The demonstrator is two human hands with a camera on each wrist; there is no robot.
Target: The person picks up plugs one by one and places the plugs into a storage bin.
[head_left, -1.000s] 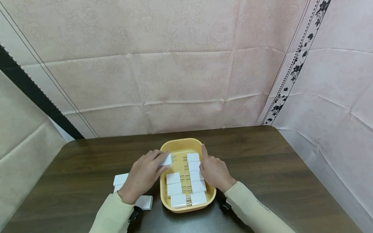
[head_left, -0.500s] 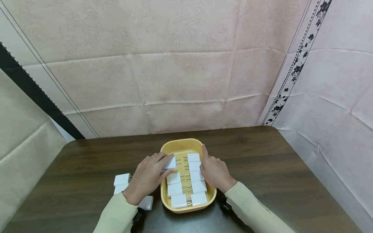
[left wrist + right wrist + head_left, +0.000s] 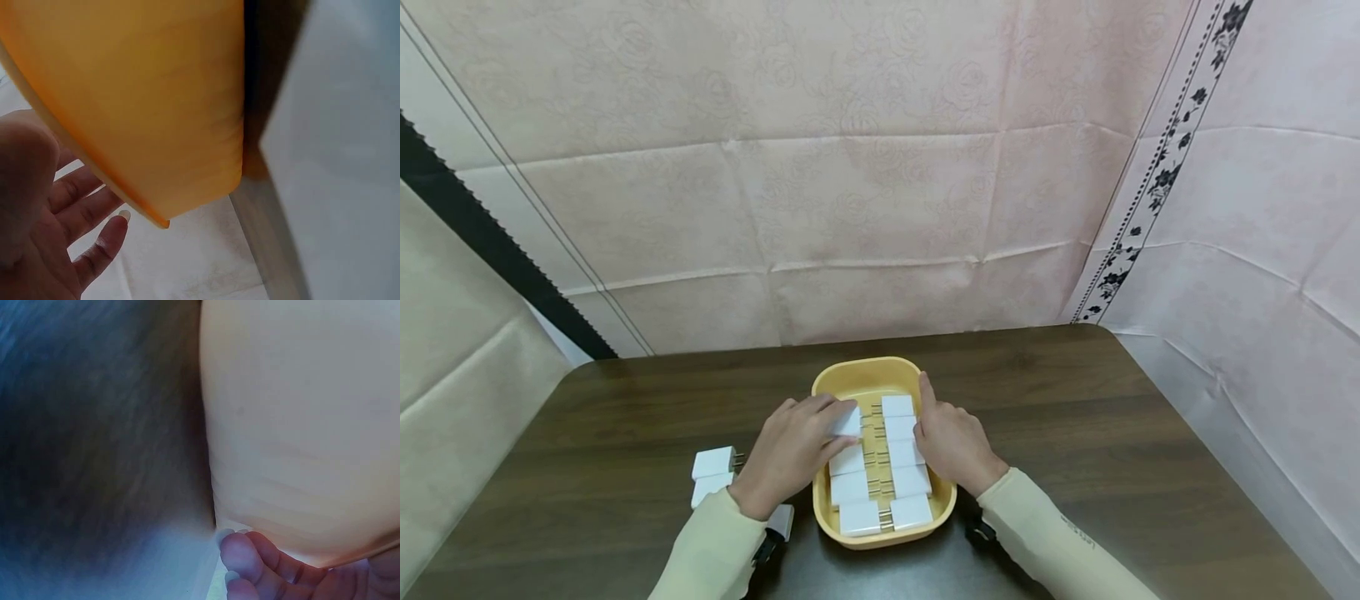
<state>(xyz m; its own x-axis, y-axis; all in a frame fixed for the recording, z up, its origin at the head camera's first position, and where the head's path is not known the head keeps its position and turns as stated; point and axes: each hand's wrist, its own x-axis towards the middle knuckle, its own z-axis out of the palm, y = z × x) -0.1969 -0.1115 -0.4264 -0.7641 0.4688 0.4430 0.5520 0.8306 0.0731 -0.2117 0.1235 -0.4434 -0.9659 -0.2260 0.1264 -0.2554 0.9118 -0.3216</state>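
Observation:
In the head view, a yellow tray (image 3: 863, 375) holds two columns of white plug adapters (image 3: 910, 480), their metal prongs facing inward. My left hand (image 3: 793, 446) pinches a white plug adapter (image 3: 848, 422) between thumb and fingers at the top of the left column. It lies just above another adapter, prongs to the right. My right hand (image 3: 957, 443) holds the tray's right side, index finger stretched along the rim. From the left wrist, the tray's outer wall (image 3: 156, 106) is close to the left hand (image 3: 44, 231). The right wrist view shows bent fingers (image 3: 250, 559) against the tray wall (image 3: 300, 412).
More white adapters (image 3: 713, 461) lie on the dark wooden table (image 3: 1037, 392) left of the tray, partly hidden by the left forearm. One of them (image 3: 782, 520) sits near the left wrist. Pale patterned cloth (image 3: 880, 200) hangs behind the table.
My left hand has moved right and slightly down with the plug adapter, bringing it from the tray's left edge into line with the left column. The right hand stays put.

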